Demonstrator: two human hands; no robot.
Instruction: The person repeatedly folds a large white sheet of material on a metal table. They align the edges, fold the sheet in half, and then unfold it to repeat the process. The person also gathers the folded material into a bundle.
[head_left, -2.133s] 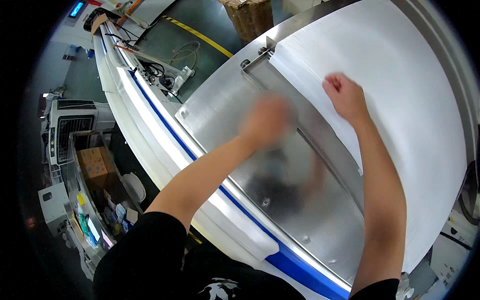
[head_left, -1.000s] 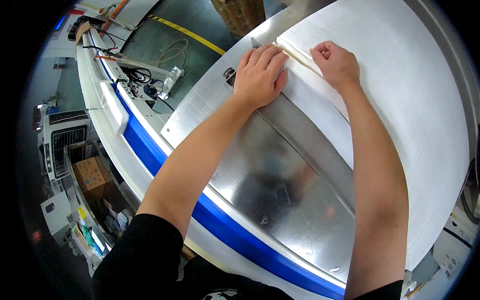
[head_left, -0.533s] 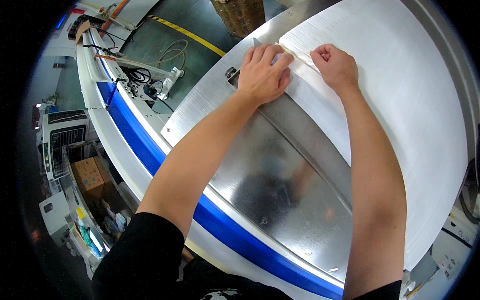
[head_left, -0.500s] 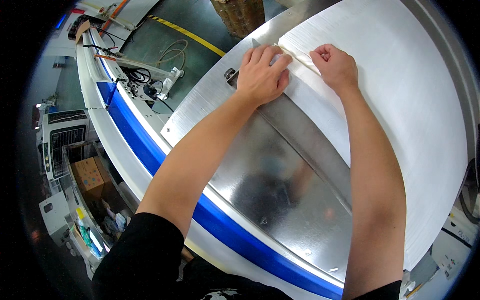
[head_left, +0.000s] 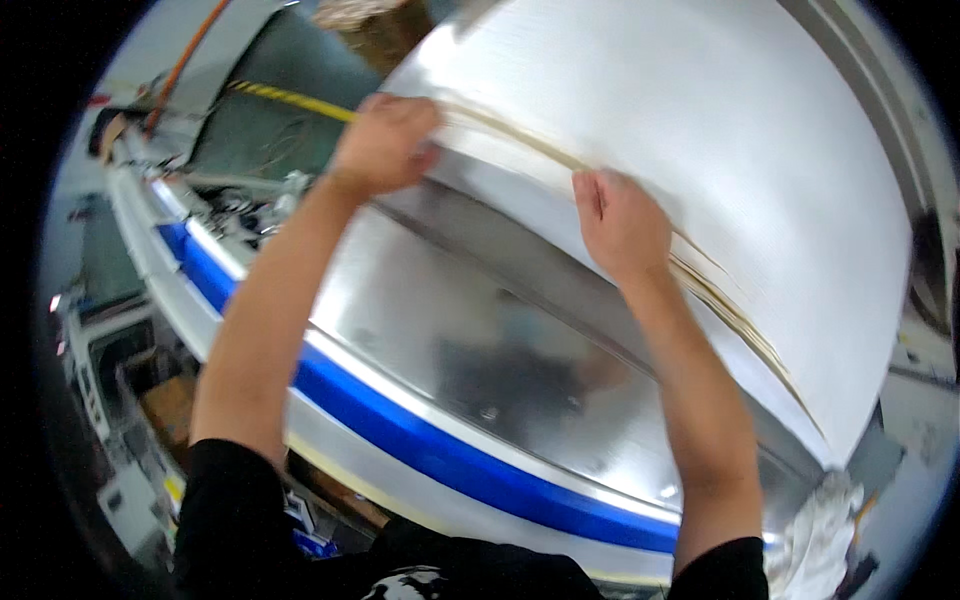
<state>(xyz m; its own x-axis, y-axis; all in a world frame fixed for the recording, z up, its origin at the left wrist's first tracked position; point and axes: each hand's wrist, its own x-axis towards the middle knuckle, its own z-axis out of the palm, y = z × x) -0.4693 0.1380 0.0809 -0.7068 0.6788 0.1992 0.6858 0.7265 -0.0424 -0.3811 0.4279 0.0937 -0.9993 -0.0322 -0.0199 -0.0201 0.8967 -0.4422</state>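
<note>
A large stack of thin white sheets [head_left: 640, 90], perhaps cloth or paper, covers the far and right side of the metal table. Its near edge is lifted and folded, showing cream-coloured layer edges [head_left: 745, 325]. My left hand [head_left: 388, 145] is closed at the far-left end of this edge, fingers curled round it. Farther right along the same edge, my right hand [head_left: 625, 222] is closed in a pinch on the sheets. Both hands are somewhat smeared by motion, and their fingertips are partly hidden.
Before the sheets lies a shiny metal plate [head_left: 480, 340] with a raised strip, bordered by a blue band [head_left: 430, 440]. A crumpled white cloth [head_left: 820, 530] hangs at the lower right. Boxes and equipment stand at the left; a brown wrapped roll [head_left: 375, 35] is beyond.
The right hand has drawn nearer along the sheet edge, and the edge is now lifted and folded, showing cream layers. The left hand has shifted left in the picture; the view has also turned.
</note>
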